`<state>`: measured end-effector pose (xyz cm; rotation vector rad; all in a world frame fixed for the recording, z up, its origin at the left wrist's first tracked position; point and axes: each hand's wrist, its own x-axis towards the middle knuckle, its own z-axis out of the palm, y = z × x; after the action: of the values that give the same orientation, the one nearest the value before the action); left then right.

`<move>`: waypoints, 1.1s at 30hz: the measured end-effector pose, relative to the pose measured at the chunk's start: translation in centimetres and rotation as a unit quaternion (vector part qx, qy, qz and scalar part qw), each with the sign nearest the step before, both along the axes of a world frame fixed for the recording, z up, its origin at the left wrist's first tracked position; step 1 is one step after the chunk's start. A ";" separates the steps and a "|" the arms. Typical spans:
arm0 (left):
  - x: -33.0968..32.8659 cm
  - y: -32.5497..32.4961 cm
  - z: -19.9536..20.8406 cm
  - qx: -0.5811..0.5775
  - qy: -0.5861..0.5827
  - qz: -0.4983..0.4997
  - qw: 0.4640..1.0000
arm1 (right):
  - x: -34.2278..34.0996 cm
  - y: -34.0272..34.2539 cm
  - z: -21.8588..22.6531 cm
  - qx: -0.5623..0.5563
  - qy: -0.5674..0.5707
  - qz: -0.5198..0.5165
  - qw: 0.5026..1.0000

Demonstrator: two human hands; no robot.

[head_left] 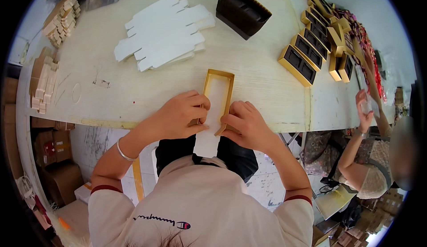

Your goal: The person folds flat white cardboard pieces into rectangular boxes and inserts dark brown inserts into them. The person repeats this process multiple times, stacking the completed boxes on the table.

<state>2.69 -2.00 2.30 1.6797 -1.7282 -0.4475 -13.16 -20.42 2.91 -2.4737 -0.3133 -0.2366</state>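
Note:
A narrow cardboard box point(231, 89) with gold walls and a white bottom lies at the table's near edge, pointing away from me. Its far end stands folded up, while a white flap point(206, 143) at the near end hangs out over my lap. My left hand point(183, 114) pinches the near left wall with curled fingers. On the opposite side, my right hand point(247, 123) grips the near right corner between thumb and fingers. Beyond the box, to the left, lies a pile of flat white box blanks point(164, 35).
Dark brown plastic inserts point(243, 13) are stacked at the far side. Gold boxes with dark inserts point(299, 63) stand in rows on the right. Bundled folded card pieces point(44, 80) line the left edge. A co-worker's hand point(364, 113) holds something clear at the far right.

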 end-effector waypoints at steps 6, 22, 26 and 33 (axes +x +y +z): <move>-3.0 -0.3 0.4 0.033 0.084 0.110 0.990 | 0.1 2.3 -1.9 0.038 -0.018 -0.096 0.994; -3.8 -0.3 -0.5 -0.004 0.035 0.125 0.992 | -3.4 1.7 -2.5 -0.056 -0.161 -0.044 0.984; -2.6 0.0 -0.2 -0.005 0.156 0.080 0.985 | -1.4 1.6 -3.2 0.096 -0.168 -0.066 0.979; -3.5 0.1 -1.4 0.012 0.261 0.145 0.954 | -0.7 4.0 -3.2 0.396 -0.028 -0.204 0.895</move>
<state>-0.76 -1.91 0.93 1.6121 -1.0798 -0.6998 -13.84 -16.41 -0.33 -1.6880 0.2563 -0.4988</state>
